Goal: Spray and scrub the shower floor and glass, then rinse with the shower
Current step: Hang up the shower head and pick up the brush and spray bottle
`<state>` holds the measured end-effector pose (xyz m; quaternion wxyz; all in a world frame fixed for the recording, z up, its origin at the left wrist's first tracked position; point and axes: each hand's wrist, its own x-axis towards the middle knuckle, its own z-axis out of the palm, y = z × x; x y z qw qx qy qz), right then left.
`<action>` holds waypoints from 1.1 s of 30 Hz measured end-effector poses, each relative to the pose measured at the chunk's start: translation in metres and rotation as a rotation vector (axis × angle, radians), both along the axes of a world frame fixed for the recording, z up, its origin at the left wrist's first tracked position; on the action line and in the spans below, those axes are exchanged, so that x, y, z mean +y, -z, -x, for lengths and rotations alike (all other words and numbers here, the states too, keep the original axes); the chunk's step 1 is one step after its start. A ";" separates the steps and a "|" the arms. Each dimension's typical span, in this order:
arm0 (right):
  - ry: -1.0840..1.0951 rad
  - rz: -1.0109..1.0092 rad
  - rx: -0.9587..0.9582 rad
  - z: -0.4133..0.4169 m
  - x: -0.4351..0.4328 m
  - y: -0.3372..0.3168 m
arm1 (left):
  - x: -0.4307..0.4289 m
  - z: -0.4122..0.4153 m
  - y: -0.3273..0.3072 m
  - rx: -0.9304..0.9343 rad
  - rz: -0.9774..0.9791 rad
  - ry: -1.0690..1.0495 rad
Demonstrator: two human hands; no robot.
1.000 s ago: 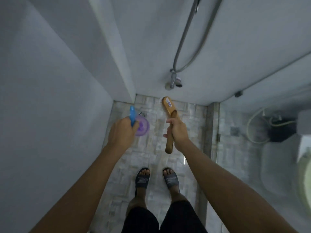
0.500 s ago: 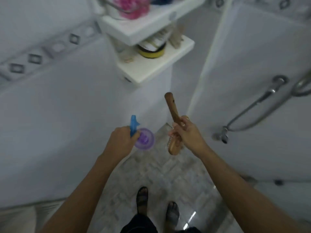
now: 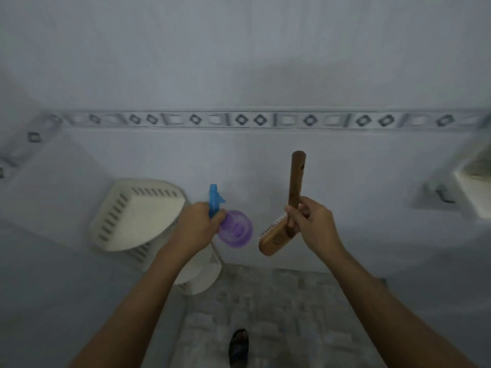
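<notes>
The left hand (image 3: pixel 196 227) is gripping the spray bottle (image 3: pixel 235 229) round its blue trigger top, fingers curled tight so the purple body is hanging ready to fire. The right hand (image 3: pixel 316 224) is wrapping its fingers round the wooden brush (image 3: pixel 293 179) where handle meets head, handle pointing up and bristles facing left, which I'd say is a carrying hold rather than a scrubbing one. Both tools are hovering before the tiled wall (image 3: pixel 265 120), beside a white corner shelf (image 3: pixel 138 213), with the shower floor (image 3: pixel 279 301) lying below by a sandal (image 3: pixel 239 346); no glass is showing.
</notes>
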<state>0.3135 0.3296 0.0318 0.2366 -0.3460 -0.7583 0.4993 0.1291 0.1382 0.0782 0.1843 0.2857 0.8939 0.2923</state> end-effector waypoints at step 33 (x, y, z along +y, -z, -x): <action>-0.375 -0.004 -0.110 0.382 -0.173 0.023 | -0.145 0.218 0.021 -0.077 0.222 -0.501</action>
